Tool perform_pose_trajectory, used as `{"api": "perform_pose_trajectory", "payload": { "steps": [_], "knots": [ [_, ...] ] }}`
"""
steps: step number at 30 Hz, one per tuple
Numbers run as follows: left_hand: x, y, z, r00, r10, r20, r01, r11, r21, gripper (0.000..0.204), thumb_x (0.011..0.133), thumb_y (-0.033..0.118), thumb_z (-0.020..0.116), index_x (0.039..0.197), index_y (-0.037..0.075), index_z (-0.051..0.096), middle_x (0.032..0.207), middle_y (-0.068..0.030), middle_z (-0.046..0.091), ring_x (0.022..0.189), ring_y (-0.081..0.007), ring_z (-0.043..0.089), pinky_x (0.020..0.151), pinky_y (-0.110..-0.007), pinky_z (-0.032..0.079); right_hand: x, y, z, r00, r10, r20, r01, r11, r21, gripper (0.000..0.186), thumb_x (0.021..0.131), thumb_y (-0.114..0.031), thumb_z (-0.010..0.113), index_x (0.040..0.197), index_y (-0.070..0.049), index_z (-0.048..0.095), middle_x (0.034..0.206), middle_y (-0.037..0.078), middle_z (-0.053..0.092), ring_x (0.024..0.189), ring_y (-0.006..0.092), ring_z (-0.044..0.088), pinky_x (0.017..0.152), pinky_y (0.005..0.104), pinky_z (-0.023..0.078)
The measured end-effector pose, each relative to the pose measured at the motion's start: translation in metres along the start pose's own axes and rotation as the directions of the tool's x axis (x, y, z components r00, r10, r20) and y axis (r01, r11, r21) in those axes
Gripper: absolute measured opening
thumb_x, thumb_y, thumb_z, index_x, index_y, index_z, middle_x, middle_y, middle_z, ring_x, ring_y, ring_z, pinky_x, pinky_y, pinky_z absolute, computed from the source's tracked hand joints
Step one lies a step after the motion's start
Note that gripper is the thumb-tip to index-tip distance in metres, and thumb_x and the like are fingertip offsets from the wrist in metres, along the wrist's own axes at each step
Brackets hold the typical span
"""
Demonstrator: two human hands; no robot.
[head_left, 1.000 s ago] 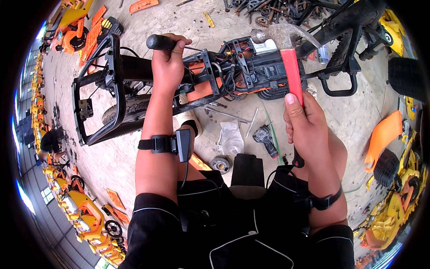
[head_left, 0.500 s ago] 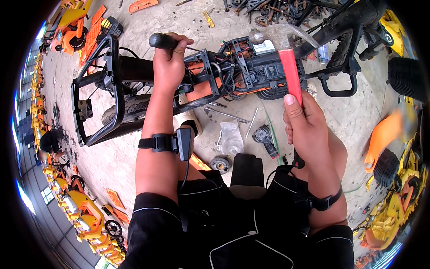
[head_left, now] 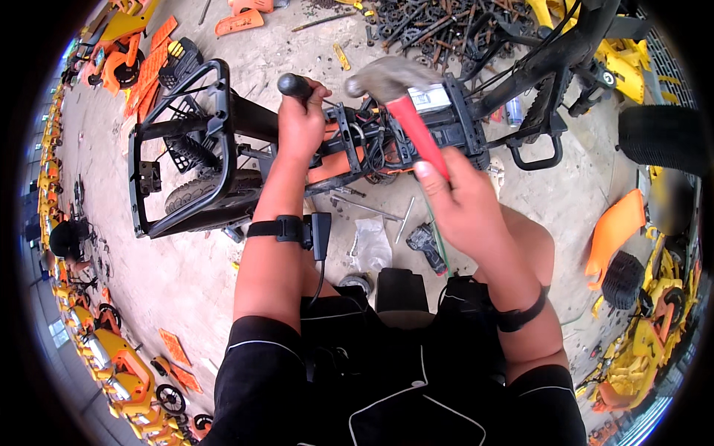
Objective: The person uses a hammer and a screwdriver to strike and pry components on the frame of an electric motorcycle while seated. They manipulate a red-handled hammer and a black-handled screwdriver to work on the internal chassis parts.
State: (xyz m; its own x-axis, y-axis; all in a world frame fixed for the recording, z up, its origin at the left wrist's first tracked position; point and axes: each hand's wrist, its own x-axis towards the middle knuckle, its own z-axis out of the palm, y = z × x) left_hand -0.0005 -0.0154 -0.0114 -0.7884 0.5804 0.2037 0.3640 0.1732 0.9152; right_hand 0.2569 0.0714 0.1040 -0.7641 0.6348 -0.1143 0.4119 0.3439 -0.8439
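My left hand [head_left: 300,123] is closed around a screwdriver with a thick black handle [head_left: 293,86]. Most of its shaft is hidden behind my fingers, near the frame's cross bracket. In my right hand [head_left: 462,197] is a claw hammer [head_left: 415,123] with a red grip. Its steel head is raised over the middle of the frame, slightly blurred and to the right of the screwdriver's handle. Below both hands lies a black vehicle frame [head_left: 251,117] with exposed wiring [head_left: 381,149], orange panels and a wheel [head_left: 195,192] at the left.
On the concrete floor nearer me lie a cordless power tool [head_left: 427,247], a clear plastic bag [head_left: 371,245], a T-handle wrench [head_left: 406,219] and a round metal part [head_left: 355,283]. A heap of rusty metal parts [head_left: 435,33] lies beyond the frame. Orange and yellow panels line both sides.
The hammer has swung leftward, its head now closer to the screwdriver. My right hand moved left with it. My left hand sits slightly lower and further right in view, as the whole view shifted.
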Motion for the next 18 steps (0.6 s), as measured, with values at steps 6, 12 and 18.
{"api": "perform_pose_trajectory", "payload": {
  "steps": [6,12,18],
  "knots": [
    [0.005,-0.028,0.001,0.998,0.055,0.009,-0.055,0.997,0.060,0.005,0.098,0.003,0.056,0.100,0.000,0.054,0.094,-0.0127,0.069,0.088,-0.0175,0.067,0.080,-0.032,0.051,0.007,-0.076,0.017,0.958,-0.285,-0.022,0.268,0.922,-0.280,0.031,0.097,-0.031,0.060,0.085,-0.003,0.050,0.062,0.015,0.061,0.057,0.0366,0.064,0.050,0.0447,0.050],
    [0.007,-0.022,0.004,0.992,0.125,0.002,-0.125,0.992,-0.030,0.007,0.093,0.004,0.060,0.094,-0.003,0.059,0.081,-0.0139,0.068,0.077,-0.0238,0.067,0.071,-0.035,0.051,0.017,-0.056,0.053,0.955,-0.290,-0.069,0.237,0.878,-0.415,0.030,0.097,-0.031,0.061,0.088,-0.003,0.051,0.061,0.016,0.062,0.055,0.0370,0.064,0.048,0.0447,0.052],
    [-0.001,-0.018,0.003,0.994,0.109,0.030,-0.106,0.992,-0.072,0.004,0.098,-0.001,0.054,0.101,0.000,0.051,0.090,-0.0107,0.064,0.086,-0.0180,0.066,0.082,-0.031,0.051,-0.016,-0.080,0.046,0.876,-0.440,-0.197,0.352,0.862,-0.364,0.030,0.091,-0.028,0.067,0.085,-0.005,0.049,0.066,0.012,0.062,0.057,0.0267,0.066,0.047,0.0363,0.052]
  ]
}}
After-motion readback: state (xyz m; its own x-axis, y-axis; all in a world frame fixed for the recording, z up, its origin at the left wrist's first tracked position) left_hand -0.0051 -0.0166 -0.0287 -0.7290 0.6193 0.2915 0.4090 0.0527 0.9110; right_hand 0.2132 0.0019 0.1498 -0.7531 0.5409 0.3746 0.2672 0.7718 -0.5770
